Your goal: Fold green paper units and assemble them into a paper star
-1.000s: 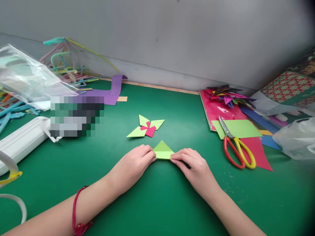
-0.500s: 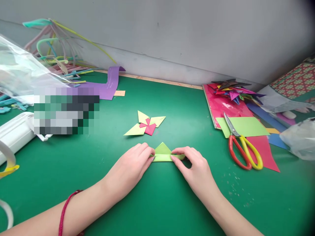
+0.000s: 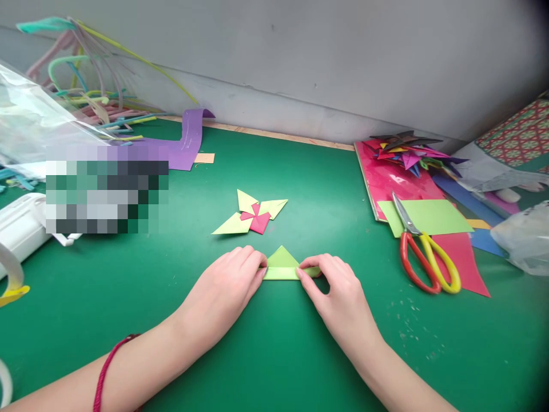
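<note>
A light green sheet of folded paper lies on the green tabletop, with a triangular point at the back and a flat folded band along the front. My left hand pinches its left end between thumb and fingers. At the right end, my right hand grips the band between thumb and forefinger; the paper's tip there is partly hidden. Just beyond the hands rests a pinwheel-like folded paper piece, with yellow-green points around a pink-red centre.
Scissors with red and yellow handles lie on green and red paper at the right. Behind them, colourful folded paper pieces top a pink book. Purple paper, pipe cleaners and a white device occupy the left.
The view has shifted slightly. Both hands keep their hold on the green paper, whose folded shape looks the same.
</note>
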A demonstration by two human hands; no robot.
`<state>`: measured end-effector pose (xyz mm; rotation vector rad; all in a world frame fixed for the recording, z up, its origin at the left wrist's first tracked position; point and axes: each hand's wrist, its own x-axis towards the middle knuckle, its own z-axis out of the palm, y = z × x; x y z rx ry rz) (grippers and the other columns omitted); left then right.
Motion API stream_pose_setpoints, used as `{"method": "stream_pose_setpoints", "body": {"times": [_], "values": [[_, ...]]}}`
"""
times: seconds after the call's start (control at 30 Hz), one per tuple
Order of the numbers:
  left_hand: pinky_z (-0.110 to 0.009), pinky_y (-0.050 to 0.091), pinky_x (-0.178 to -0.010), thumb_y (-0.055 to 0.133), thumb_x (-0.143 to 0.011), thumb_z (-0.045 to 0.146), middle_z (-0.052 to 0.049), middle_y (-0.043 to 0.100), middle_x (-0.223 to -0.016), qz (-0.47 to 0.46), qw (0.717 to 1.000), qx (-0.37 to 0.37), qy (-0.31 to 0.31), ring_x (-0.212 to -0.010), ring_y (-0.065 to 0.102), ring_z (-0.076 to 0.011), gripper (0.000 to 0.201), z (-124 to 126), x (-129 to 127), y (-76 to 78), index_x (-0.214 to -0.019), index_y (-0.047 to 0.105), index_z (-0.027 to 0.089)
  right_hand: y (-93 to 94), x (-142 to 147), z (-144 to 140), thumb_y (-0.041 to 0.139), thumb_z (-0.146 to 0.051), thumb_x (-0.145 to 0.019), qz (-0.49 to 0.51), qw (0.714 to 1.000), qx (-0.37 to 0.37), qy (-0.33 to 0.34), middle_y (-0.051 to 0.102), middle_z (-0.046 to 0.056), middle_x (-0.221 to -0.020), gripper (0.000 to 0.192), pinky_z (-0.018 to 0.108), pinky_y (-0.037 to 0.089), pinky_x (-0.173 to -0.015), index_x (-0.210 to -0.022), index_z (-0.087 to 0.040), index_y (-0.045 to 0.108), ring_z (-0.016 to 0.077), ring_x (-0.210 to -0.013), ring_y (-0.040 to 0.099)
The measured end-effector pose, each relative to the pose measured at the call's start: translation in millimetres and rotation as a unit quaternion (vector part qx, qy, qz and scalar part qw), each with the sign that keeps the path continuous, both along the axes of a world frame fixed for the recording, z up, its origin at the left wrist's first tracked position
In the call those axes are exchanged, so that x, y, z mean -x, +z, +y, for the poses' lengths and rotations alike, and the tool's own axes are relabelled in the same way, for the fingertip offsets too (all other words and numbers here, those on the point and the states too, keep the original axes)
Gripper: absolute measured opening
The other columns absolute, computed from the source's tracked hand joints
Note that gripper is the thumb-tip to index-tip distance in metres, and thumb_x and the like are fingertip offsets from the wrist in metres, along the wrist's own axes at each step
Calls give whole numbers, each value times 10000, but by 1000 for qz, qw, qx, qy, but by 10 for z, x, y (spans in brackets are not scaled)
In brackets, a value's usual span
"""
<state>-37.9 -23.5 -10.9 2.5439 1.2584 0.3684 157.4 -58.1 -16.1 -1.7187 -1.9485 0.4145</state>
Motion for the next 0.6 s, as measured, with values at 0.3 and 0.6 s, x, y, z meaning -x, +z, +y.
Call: {"method": "stream_pose_setpoints", "body": {"times": [0.3,0.6], "values": [[-286,374,-601,317,-899,244,-19,505,-770,36,999,-15,3,-680,471,-160,177,4,-13,4,-838,474,188,12,4,7,484,-263,-834,2,1000,0,-9,608,24,-762,87,307,388,-668,-811,-217,554,176,-717,540],[-379,397,-767,343,-864,101,-84,558,-996,76,980,-168,-69,-883,508,-218,227,-61,-28,60,-976,531,166,1,11,5,506,-260,-825,-2,1000,6,-11,605,18,-771,60,313,370,-673,-816,-219,548,180,-727,531]]}}
